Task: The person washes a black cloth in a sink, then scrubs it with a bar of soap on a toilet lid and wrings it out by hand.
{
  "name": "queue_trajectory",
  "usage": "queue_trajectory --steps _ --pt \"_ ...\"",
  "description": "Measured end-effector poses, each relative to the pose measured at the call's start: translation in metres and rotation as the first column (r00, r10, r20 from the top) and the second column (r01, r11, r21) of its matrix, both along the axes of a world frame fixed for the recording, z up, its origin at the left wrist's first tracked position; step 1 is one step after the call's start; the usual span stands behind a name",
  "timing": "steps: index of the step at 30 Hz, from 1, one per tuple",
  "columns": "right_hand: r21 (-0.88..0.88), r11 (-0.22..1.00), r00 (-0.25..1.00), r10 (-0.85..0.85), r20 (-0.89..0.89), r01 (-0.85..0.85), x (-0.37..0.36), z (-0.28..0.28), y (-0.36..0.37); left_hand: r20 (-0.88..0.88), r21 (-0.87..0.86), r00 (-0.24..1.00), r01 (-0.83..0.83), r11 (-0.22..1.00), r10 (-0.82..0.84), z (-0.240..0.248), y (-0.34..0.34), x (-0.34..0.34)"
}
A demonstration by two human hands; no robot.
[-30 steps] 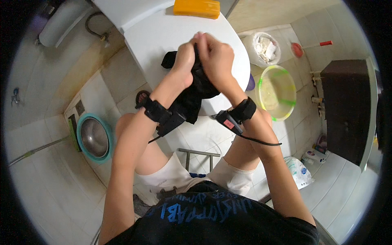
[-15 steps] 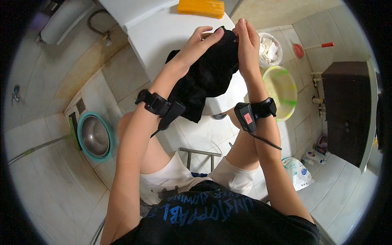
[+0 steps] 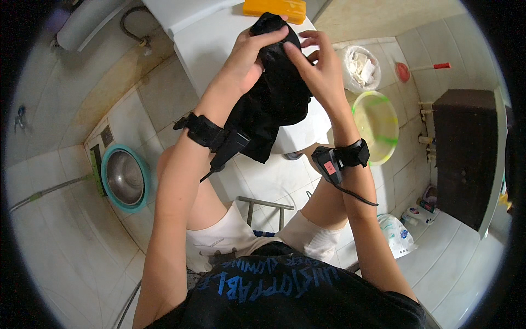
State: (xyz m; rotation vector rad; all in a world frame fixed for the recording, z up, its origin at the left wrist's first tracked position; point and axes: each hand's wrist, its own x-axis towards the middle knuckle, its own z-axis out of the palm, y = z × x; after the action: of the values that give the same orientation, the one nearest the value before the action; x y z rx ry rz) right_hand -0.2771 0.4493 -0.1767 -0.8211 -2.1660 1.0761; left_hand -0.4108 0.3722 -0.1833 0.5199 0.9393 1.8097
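Both hands hold a piece of black cloth (image 3: 274, 82), perhaps a garment; its exact kind cannot be made out. My left hand (image 3: 245, 61) grips its upper part, thumb stretched across the front and the other fingers mostly hidden behind. Opposite it, my right hand (image 3: 324, 68) pinches the cloth's right edge, with the thumb on the front and the fingers bent. Folds of the cloth hang down over the front of a white smooth-topped surface (image 3: 200, 55) and past its near edge. Each wrist wears a black strapped device with a cable.
An orange-yellow block (image 3: 275, 10) lies at the surface's back. To the right stand a lined waste bin (image 3: 378, 82) with crumpled paper, a green-and-yellow basin (image 3: 395, 129) and a dark cabinet (image 3: 463, 159). A teal basin (image 3: 143, 189) holding a metal bowl is at left.
My left hand has moved left, and the cloth's top is lifted higher. My right hand has turned inward, its thumb now on the front of the cloth.
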Motion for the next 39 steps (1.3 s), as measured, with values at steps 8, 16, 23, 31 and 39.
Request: queue_trajectory --steps 8,16,23,31,39 --pt "-0.389 0.878 0.949 0.315 0.033 -0.278 -0.005 -0.010 0.002 0.260 -0.012 0.952 -0.164 0.986 0.162 0.003 -0.006 -0.021" --pt "-0.726 0.655 0.921 -0.120 -0.371 -0.207 -0.009 0.010 0.013 -0.783 0.060 0.479 -0.577 0.814 0.397 -0.008 -0.002 -0.001" --pt "0.000 0.983 0.957 -0.177 -0.231 0.182 -0.031 -0.024 -0.016 -0.684 -0.165 0.664 -0.544 0.823 0.302 -0.013 0.015 0.038" --pt "0.276 0.938 0.976 -0.181 -0.122 0.209 -0.046 -0.013 -0.032 0.065 -0.383 0.981 -0.146 0.912 0.185 -0.017 0.002 0.028" --pt "0.195 0.976 0.995 -0.085 -0.060 0.096 -0.042 -0.017 -0.040 0.016 -0.429 0.973 -0.202 0.881 0.231 -0.010 -0.010 0.027"
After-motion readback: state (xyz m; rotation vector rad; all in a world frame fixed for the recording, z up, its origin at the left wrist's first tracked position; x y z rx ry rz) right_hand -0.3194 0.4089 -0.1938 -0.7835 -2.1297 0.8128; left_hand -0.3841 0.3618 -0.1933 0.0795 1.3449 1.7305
